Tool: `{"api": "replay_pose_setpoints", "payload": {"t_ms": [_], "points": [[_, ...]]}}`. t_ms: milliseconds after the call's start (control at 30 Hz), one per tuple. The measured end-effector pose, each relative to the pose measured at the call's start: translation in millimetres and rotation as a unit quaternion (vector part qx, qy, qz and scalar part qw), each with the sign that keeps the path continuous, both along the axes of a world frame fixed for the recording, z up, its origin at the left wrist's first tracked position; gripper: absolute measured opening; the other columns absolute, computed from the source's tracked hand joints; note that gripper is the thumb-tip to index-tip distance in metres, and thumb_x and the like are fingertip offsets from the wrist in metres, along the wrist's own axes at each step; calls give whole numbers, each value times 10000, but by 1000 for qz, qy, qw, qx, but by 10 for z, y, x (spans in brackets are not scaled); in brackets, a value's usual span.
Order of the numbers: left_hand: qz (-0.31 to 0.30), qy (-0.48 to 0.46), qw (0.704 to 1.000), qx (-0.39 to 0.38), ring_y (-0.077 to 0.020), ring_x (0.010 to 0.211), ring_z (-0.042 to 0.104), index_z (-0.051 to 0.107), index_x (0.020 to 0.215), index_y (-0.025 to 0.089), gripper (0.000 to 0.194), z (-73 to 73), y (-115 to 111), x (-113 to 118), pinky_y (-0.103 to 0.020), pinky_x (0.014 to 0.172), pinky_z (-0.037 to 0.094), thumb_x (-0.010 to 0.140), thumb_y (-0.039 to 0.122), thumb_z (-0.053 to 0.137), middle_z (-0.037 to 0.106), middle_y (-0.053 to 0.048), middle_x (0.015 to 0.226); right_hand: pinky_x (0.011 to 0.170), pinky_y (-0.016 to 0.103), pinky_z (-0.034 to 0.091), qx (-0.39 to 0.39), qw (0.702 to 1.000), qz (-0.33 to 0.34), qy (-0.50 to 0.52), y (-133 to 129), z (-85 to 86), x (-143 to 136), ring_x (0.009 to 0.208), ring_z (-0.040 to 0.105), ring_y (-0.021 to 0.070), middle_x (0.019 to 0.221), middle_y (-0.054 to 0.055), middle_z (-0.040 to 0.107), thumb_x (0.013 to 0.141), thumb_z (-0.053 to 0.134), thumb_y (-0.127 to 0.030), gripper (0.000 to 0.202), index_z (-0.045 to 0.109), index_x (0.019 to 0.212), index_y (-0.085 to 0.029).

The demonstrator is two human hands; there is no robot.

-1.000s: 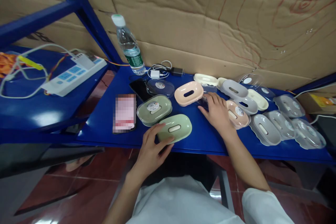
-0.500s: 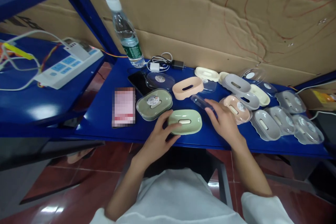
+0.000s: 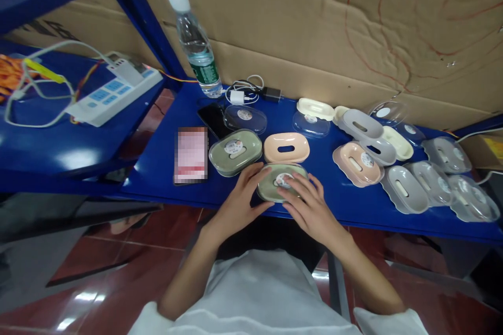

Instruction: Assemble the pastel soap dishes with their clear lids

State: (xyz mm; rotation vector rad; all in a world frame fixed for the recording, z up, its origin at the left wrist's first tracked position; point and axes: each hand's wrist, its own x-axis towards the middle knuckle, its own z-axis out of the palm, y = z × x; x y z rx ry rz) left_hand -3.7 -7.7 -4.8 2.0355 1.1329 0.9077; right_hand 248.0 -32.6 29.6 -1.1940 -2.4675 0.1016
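A green soap box (image 3: 268, 186) lies near the table's front edge, with a clear lid (image 3: 282, 168) bearing a round sticker over its top. My left hand (image 3: 239, 201) grips the box's left end between thumb and fingers. Across the right part of the lid, my right hand (image 3: 312, 209) has its fingers on the plastic and its thumb at the near edge; whether the lid is fully seated is hidden. Just behind is an uncovered peach soap box (image 3: 286, 148). Another green soap box (image 3: 236, 153), lidded and stickered, stands to the left.
Several grey soap boxes (image 3: 404, 189) and a lidded peach one (image 3: 358, 164) lie to the right. Loose clear lids (image 3: 245, 118) are behind. A water bottle (image 3: 202, 57), chargers (image 3: 238, 97) and a phone (image 3: 190, 156) occupy the left; cardboard (image 3: 294, 26) backs the table.
My right hand has brought the clear lid leftward from beside the peach box onto the green soap box. My left hand still grips the box. The peach box now sits closer, behind it.
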Motion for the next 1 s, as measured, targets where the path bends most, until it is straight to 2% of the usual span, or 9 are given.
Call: {"api": "replay_pose_setpoints", "payload": {"t_ms": [200,333,433,600,700,1000], "points": [[-11,7,1000,-6,-320,1596,445,364,1667,377,826,20,-9,5,-543,1296,456,976,274,803,425,-125,1676,1308,558,340,20,1000,2,3,-31,-78,79,1538,532,271,1556,105,655,1105,599,-266,397,617,1502,-272],[-17,9,1000,-16,-306,1588,459,362,1665,373,816,5,-12,7,-524,1291,465,981,257,792,425,-122,1680,1306,559,357,39,999,-16,12,-61,-198,113,1535,538,279,1547,135,657,1089,642,-278,600,451,1657,-246],[-15,11,1000,-16,-300,1589,456,364,1663,371,798,-13,-16,4,-525,1299,451,992,251,778,425,-121,1686,1294,555,393,40,999,-32,16,-78,-248,123,1557,513,287,1583,133,628,1087,641,-265,716,328,1730,-278],[-18,11,1000,-18,-307,1586,465,366,1665,376,806,-1,-14,0,-532,1291,459,986,242,779,435,-124,1681,1312,591,370,34,999,-8,-8,-65,-189,108,1521,553,292,1576,89,641,1081,637,-245,681,387,1706,-347],[-22,10,1000,-20,-308,1592,463,368,1668,380,810,7,-3,5,-519,1279,477,985,231,777,422,-126,1696,1323,602,351,36,999,-4,-5,-55,-173,68,1525,546,297,1568,82,648,1079,629,-239,649,426,1687,-340],[-31,12,999,-24,-303,1609,444,316,1695,407,870,-39,3,-5,-537,1290,463,983,263,796,413,-112,1730,1312,616,362,30,999,-35,23,-129,-241,67,1552,517,305,1606,95,609,1077,620,-242,735,313,1734,-363]]}}
